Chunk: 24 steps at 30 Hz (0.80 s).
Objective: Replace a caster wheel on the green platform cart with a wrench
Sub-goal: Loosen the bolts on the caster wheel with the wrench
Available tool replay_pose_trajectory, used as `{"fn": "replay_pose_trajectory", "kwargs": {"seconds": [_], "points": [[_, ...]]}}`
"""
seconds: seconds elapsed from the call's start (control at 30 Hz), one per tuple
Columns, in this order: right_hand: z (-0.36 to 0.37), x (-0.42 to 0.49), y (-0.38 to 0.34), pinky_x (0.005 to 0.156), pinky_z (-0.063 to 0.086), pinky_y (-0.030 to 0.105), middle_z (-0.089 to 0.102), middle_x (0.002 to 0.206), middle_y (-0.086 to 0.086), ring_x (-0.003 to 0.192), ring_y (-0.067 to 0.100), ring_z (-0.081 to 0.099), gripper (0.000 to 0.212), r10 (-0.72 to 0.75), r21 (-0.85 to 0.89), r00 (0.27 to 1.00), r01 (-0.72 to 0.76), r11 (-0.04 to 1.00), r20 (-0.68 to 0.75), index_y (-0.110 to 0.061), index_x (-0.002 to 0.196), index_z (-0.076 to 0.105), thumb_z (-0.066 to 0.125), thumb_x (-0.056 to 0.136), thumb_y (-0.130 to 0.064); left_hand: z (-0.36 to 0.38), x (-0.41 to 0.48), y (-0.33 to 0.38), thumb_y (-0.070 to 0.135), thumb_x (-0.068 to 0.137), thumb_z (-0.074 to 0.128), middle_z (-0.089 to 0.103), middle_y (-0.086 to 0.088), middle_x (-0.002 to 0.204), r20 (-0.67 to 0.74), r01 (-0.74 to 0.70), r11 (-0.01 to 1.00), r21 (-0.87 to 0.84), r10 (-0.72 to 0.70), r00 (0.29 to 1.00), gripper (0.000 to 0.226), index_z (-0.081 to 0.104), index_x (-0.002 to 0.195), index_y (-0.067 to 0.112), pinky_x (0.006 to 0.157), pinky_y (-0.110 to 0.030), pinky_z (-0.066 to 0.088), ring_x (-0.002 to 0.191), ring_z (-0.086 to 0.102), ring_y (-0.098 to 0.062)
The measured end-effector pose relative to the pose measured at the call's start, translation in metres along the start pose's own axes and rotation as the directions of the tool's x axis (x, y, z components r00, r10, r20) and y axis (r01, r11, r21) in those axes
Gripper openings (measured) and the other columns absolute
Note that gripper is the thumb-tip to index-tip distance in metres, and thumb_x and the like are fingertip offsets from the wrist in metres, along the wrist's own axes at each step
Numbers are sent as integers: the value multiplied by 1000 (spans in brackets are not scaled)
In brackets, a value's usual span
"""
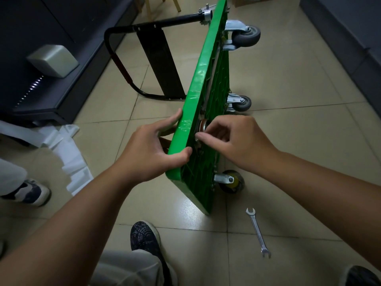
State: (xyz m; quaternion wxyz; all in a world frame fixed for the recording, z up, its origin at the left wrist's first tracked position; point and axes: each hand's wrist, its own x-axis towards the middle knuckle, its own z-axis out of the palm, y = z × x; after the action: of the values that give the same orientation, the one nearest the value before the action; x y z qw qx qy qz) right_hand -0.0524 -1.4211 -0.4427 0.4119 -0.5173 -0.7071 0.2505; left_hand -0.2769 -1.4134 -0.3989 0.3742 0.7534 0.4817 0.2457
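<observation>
Cannot make out the round part (pixel 203 124) half hidden beneath the right hand (pixel 243 141), pinched against the green platform cart (pixel 206 65).

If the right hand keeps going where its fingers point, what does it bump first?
Probably the round metal part on the underside of the green cart; the right hand seems to pinch it.

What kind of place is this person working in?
Probably a storeroom or shop aisle: tiled floor, dark cabinets on both sides, and a green platform cart tipped on its edge.
</observation>
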Motion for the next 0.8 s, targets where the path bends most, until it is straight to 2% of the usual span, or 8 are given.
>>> {"fn": "replay_pose_trajectory", "kwargs": {"seconds": [0.1,0.17,0.33,0.47,0.57,0.63,0.73,0.8], "points": [[1,5,-3,58,48,15,70,70,-12,64,-1,64,25,65,-93,994,-58,994,85,-22,83,77,71,89,-45,0,0,1,53,68,76,59,17,139,3,-2,1000,-10,2,1000,100,41,157,26,93,-32,61,132,56,-1],[4,9,-5,61,51,22,71,72,-10,65,1,64,24,95,-146,985,-73,987,148,-21,84,78,70,90,-43,0,-1,2,53,67,76,59,19,137,5,0,1000,-16,0,1000,100,41,157,25,91,-31,61,131,57,-2],[6,11,-8,69,58,26,71,76,-9,69,1,66,13,121,-75,982,-111,991,145,-19,89,76,81,82,-29,-1,-1,1,55,67,76,60,13,140,-4,-3,1000,4,3,1000,101,41,157,24,96,-39,60,130,59,-5],[10,6,-7,70,57,40,69,86,-4,75,13,64,16,-44,-170,994,60,984,97,-16,93,71,81,81,-19,-1,-1,0,56,67,76,61,12,140,-13,-1,1000,25,1,1000,101,42,157,25,95,-40,61,131,57,-3],[13,2,-4,71,57,43,72,91,2,80,20,67,17,-128,-224,989,143,964,81,-14,97,70,78,83,-20,-1,-2,-1,55,68,75,60,11,144,-8,3,1000,25,-3,1000,100,41,157,26,96,-42,60,134,55,-3],[12,-1,-3,73,59,41,74,92,1,81,16,70,20,-99,-160,991,113,981,93,-14,101,71,78,84,-23,-1,-2,0,54,68,75,59,10,145,-7,3,1000,23,-3,1000,100,41,157,25,97,-43,60,135,55,-3],[10,-4,-4,73,60,33,74,85,-9,77,3,70,14,-12,31,998,10,999,69,-18,97,76,76,87,-28,-1,-1,1,54,68,76,59,10,146,-5,2,1000,17,-2,1000,100,41,157,24,98,-44,59,135,54,-3],[12,-4,-3,74,60,36,74,81,-11,76,4,70,4,51,96,998,-53,994,24,-20,90,76,77,87,-23,-1,-1,1,55,68,76,59,10,145,-6,4,1000,22,-4,1000,100,41,157,25,99,-44,59,134,55,-3]]}}
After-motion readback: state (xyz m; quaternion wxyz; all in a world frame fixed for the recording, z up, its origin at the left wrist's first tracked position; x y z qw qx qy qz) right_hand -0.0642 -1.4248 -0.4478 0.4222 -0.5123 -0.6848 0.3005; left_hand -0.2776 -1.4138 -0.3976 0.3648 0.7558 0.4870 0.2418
